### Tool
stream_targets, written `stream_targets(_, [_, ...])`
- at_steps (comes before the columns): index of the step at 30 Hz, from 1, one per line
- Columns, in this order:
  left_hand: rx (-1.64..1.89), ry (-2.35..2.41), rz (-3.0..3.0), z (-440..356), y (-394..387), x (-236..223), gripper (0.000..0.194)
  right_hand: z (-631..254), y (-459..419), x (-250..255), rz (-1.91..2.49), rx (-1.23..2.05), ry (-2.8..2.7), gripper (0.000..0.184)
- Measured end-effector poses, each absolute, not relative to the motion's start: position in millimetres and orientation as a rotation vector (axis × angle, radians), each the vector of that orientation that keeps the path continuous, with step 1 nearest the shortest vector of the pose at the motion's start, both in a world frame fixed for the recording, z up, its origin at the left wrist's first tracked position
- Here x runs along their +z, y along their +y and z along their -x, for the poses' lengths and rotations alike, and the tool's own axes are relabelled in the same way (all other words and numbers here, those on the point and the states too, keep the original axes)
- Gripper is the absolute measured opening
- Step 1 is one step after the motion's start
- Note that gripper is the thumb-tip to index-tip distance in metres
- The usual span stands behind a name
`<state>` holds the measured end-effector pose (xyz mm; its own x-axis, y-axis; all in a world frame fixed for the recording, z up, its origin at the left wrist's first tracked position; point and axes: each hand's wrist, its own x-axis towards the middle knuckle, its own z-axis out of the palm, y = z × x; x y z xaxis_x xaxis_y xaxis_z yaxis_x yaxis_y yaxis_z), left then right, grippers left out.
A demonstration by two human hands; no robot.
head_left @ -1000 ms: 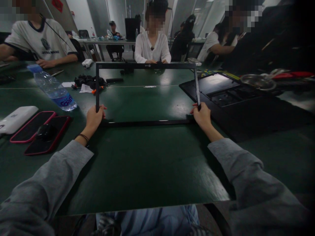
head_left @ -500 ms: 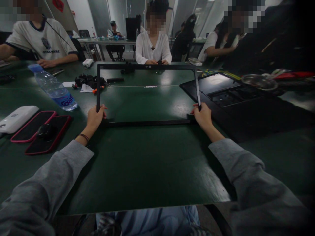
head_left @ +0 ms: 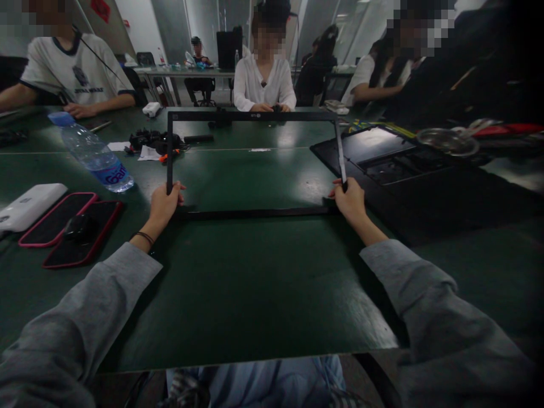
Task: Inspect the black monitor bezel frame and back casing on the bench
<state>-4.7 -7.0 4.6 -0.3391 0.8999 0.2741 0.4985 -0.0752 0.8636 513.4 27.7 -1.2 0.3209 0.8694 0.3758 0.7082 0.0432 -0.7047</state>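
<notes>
Our left hand [head_left: 164,205] and right hand [head_left: 351,202] grip a thin black LG screen bezel [head_left: 221,116] by its sides.
Closed firmly around both side strips, we hold it before us at the green table [head_left: 255,300]; we cannot tell whether its bottom edge touches. At left are a water bottle [head_left: 96,156] and red-rimmed phones [head_left: 55,218]; at right, a black panel [head_left: 446,198].
</notes>
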Motion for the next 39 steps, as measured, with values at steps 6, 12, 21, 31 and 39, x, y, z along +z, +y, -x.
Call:
stream_targets(6, [1.389,1.819,-1.532,2.1,-9.4,7.7,0.031,-513.8,29.2,-2.3,1.714,0.217,-1.423,0.016])
stream_targets(12, [1.391,1.817,-1.513,1.1,-10.3,8.7,0.03,-514.7,29.5,-3.7,1.707,0.211,-1.431,0.017])
stream_targets(21, [1.391,1.803,-1.477,0.8,-10.4,8.5,0.028,-510.9,25.2,2.3,1.733,0.25,-1.418,0.018])
stream_targets(31, [1.392,1.812,-1.499,0.5,-10.6,8.7,0.03,-508.9,23.0,4.7,1.738,0.26,-1.419,0.019])
stream_targets(39, [1.394,1.811,-1.479,-0.3,-10.2,9.0,0.029,-508.7,23.0,4.7,1.734,0.259,-1.407,0.017])
